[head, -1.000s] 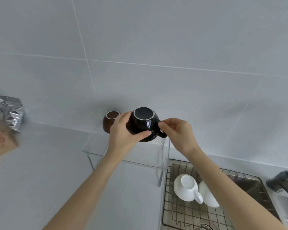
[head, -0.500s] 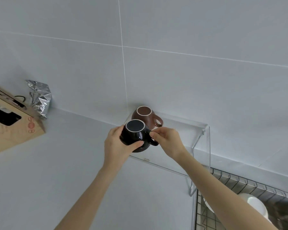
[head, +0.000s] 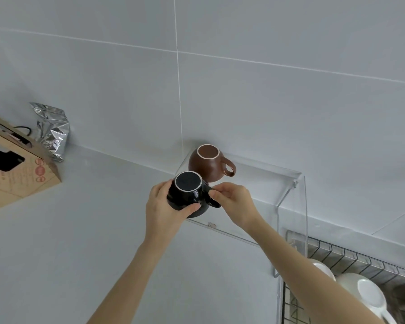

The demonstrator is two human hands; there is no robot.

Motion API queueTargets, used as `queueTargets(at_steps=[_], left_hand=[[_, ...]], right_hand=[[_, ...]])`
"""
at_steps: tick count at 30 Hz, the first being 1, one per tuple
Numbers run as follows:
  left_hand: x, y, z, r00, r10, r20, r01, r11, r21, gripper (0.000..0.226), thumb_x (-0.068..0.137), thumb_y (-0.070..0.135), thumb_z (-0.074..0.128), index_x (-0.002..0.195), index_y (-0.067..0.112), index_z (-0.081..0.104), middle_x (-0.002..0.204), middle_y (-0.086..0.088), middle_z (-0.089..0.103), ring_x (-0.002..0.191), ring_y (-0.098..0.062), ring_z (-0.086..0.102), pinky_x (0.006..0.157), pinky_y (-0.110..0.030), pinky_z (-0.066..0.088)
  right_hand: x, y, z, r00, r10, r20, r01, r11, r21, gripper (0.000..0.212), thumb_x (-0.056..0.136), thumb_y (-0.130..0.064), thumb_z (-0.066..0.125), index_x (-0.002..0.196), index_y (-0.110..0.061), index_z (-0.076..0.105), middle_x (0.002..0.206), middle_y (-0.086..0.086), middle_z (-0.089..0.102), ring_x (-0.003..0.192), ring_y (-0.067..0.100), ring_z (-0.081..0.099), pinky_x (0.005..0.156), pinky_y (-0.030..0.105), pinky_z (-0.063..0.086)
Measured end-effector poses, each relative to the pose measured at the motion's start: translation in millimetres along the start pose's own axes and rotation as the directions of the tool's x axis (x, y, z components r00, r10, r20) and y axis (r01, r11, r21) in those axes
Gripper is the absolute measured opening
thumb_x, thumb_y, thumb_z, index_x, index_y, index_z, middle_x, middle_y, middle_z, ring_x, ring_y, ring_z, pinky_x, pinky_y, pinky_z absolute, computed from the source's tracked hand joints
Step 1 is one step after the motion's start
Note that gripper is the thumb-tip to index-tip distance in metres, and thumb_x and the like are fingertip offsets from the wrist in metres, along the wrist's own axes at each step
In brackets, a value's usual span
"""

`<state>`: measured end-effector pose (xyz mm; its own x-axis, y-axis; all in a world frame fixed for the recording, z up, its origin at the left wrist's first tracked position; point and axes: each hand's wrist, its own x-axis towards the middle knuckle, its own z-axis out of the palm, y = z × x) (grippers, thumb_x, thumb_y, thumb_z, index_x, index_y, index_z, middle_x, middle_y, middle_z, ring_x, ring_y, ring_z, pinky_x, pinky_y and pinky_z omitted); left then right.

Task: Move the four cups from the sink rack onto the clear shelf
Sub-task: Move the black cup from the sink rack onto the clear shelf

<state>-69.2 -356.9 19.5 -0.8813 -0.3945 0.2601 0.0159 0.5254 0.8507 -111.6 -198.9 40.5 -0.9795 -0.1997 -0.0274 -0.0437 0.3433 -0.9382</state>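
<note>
An upside-down black cup (head: 188, 192) is at the front left corner of the clear shelf (head: 262, 183). My left hand (head: 164, 209) wraps around its body and my right hand (head: 234, 204) pinches its handle. Whether the cup rests on the shelf I cannot tell. Right behind it, a brown cup (head: 208, 163) stands upside down on the shelf with its handle to the right. Two white cups (head: 365, 293) lie in the wire sink rack (head: 351, 258) at the lower right, partly hidden by my right arm.
A cardboard box (head: 17, 169) and a crumpled silver foil bag (head: 53, 132) stand on the grey counter at the left, against the tiled wall. The right part of the clear shelf is bare.
Both hands carried the black cup from above the shelf's right end to its left front corner, next to the brown cup. The view swung left, so the rack slid to the lower right.
</note>
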Motion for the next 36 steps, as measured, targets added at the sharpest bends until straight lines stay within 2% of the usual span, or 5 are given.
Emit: queueTargets(at_steps=[5, 15, 26, 30, 36], left_hand=[[-1.2, 0.1, 1.8, 1.0, 0.005, 0.002, -0.005, 1.0, -0.001, 0.077, 0.05, 0.021, 0.087, 0.119, 0.012, 0.053, 0.118, -0.006, 0.053, 0.104, -0.017, 0.053, 0.089, -0.025, 0.04], [-3.3, 2.3, 1.5, 1.0, 0.007, 0.016, -0.007, 1.0, 0.011, 0.077, 0.052, 0.02, 0.086, 0.119, 0.013, 0.049, 0.115, 0.001, 0.046, 0.099, -0.008, 0.045, 0.087, -0.023, 0.037], [-4.3, 12.1, 0.3, 0.997, -0.013, 0.07, 0.008, 0.998, 0.068, 0.079, 0.057, 0.019, 0.083, 0.124, 0.01, 0.042, 0.128, -0.01, 0.044, 0.117, -0.021, 0.044, 0.086, -0.015, 0.028], [-13.4, 33.9, 4.6, 0.994, 0.101, 0.052, -0.106, 0.987, 0.119, 0.087, 0.058, 0.021, 0.082, 0.13, 0.012, 0.035, 0.139, -0.011, 0.036, 0.13, -0.025, 0.033, 0.102, -0.026, 0.028], [-49.6, 97.8, 42.0, 0.874, 0.444, 0.2, -0.463, 0.885, 0.056, 0.055, 0.068, 0.032, 0.067, 0.117, 0.011, 0.052, 0.123, -0.009, 0.056, 0.119, -0.02, 0.046, 0.098, -0.021, 0.033]], right_hand=[[0.1, 3.5, 0.0, 1.0, 0.013, 0.001, -0.013, 1.0, 0.014, 0.01, 0.084, -0.014, 0.06, 0.086, -0.007, 0.067, 0.066, -0.009, 0.063, 0.06, 0.002, 0.057, 0.055, 0.003, 0.043], [1.1, 5.9, -2.3, 1.0, 0.011, 0.023, -0.011, 1.0, 0.017, 0.008, 0.084, -0.015, 0.06, 0.086, -0.01, 0.067, 0.068, -0.009, 0.064, 0.052, -0.011, 0.056, 0.054, 0.0, 0.041], [-10.6, -5.9, -9.2, 0.995, 0.035, 0.092, -0.029, 0.998, -0.064, 0.025, 0.088, -0.02, 0.055, 0.112, -0.015, 0.056, 0.112, 0.008, 0.067, 0.094, 0.016, 0.059, 0.07, 0.008, 0.042], [-27.0, -16.2, -51.0, 0.999, -0.016, 0.029, 0.018, 0.997, -0.076, 0.035, 0.087, -0.017, 0.056, 0.121, -0.023, 0.05, 0.121, 0.009, 0.062, 0.102, 0.016, 0.059, 0.086, 0.021, 0.041], [-72.6, -11.1, -142.8, 0.987, -0.037, -0.156, 0.029, 0.998, -0.056, 0.027, 0.086, -0.014, 0.054, 0.11, -0.025, 0.056, 0.099, 0.003, 0.068, 0.097, 0.021, 0.063, 0.093, 0.037, 0.048]])
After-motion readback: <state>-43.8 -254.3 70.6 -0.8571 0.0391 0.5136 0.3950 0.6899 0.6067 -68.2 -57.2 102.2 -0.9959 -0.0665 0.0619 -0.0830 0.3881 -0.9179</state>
